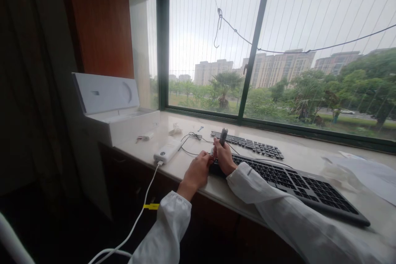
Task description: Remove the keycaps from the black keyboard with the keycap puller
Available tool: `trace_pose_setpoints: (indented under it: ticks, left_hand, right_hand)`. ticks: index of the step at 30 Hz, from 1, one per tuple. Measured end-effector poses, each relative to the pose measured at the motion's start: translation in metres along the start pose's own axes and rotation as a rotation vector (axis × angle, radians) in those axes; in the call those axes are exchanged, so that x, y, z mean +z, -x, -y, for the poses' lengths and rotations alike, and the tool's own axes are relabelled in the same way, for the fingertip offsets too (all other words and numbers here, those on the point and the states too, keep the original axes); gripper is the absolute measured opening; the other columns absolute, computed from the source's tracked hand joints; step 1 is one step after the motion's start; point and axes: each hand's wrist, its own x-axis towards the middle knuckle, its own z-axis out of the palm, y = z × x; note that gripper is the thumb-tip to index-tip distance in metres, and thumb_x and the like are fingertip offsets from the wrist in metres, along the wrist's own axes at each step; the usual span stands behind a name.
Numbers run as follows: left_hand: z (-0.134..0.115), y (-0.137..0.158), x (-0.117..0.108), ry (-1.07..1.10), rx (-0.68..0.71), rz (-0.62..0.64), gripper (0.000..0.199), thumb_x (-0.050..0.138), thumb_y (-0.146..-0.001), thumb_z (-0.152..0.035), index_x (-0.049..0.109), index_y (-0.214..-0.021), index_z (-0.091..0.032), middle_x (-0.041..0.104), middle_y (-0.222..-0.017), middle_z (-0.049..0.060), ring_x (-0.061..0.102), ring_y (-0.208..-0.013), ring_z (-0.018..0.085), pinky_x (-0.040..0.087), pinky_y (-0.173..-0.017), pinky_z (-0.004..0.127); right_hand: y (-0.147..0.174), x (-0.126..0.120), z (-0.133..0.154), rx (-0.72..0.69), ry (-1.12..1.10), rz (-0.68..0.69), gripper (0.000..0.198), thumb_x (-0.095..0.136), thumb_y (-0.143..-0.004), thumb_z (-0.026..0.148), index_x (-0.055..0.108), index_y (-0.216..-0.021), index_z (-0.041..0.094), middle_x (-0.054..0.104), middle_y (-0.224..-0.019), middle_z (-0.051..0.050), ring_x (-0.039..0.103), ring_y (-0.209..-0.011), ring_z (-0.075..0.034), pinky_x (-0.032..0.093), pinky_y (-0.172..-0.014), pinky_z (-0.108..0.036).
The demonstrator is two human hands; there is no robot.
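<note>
My right hand is closed around a dark, stubby handle that points up out of the fist; its lower end is hidden, so I cannot tell its kind. Close against it, my left hand has its fingers pinched together, and what they hold, if anything, is hidden. Both hands are over the left end of a long black keyboard. Behind this keyboard, dark keycaps lie in rows on the pale sill. A thin black cable lies partly bundled beyond my left hand.
A white power bank with a white cable plugged in lies to the left. Behind it stands an open white box. Small items, including a blue piece, lie near the window. Crumpled clear plastic and white sheets are at right.
</note>
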Motion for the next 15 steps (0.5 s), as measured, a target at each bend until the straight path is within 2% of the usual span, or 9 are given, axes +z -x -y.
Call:
trace_pose_setpoints:
  ticks: [2, 5, 10, 15]
  left_hand:
    - [0.000, 0.000, -0.001, 0.026, 0.004, -0.003, 0.024, 0.043, -0.091, -0.018, 0.064, -0.102, -0.022, 0.058, -0.103, 0.005, 0.059, -0.092, 0.016, 0.046, -0.085, 0.026]
    - [0.000, -0.001, -0.002, 0.072, 0.007, -0.005, 0.022, 0.048, -0.088, -0.021, 0.066, -0.100, -0.024, 0.059, -0.101, 0.003, 0.059, -0.091, 0.016, 0.046, -0.084, 0.027]
    - [0.001, -0.002, -0.005, 0.120, -0.006, 0.004, 0.024, 0.052, -0.083, -0.019, 0.068, -0.100, -0.025, 0.061, -0.100, 0.002, 0.059, -0.091, 0.016, 0.047, -0.085, 0.027]
    - [0.004, -0.005, -0.005, 0.157, 0.001, 0.016, 0.027, 0.052, -0.081, -0.015, 0.069, -0.100, -0.024, 0.063, -0.104, 0.003, 0.058, -0.095, 0.016, 0.046, -0.087, 0.028]
  right_hand:
    - [0.004, 0.005, -0.003, -0.109, 0.115, -0.030, 0.042, 0.062, -0.071, 0.061, 0.045, -0.068, 0.022, 0.039, -0.044, 0.007, 0.033, -0.039, -0.009, 0.025, -0.037, -0.025]
    - [0.009, 0.006, -0.005, -0.225, 0.224, -0.054, 0.040, 0.061, -0.072, 0.060, 0.047, -0.067, 0.022, 0.043, -0.046, 0.005, 0.037, -0.042, -0.011, 0.029, -0.041, -0.026]
    - [0.013, 0.004, -0.002, -0.345, 0.392, -0.080, 0.032, 0.058, -0.078, 0.051, 0.050, -0.065, 0.023, 0.047, -0.052, 0.004, 0.039, -0.050, -0.013, 0.032, -0.049, -0.027]
    - [0.021, 0.006, 0.003, -0.431, 0.456, -0.050, 0.022, 0.058, -0.080, 0.043, 0.054, -0.071, 0.024, 0.050, -0.058, 0.002, 0.039, -0.054, -0.015, 0.032, -0.053, -0.029]
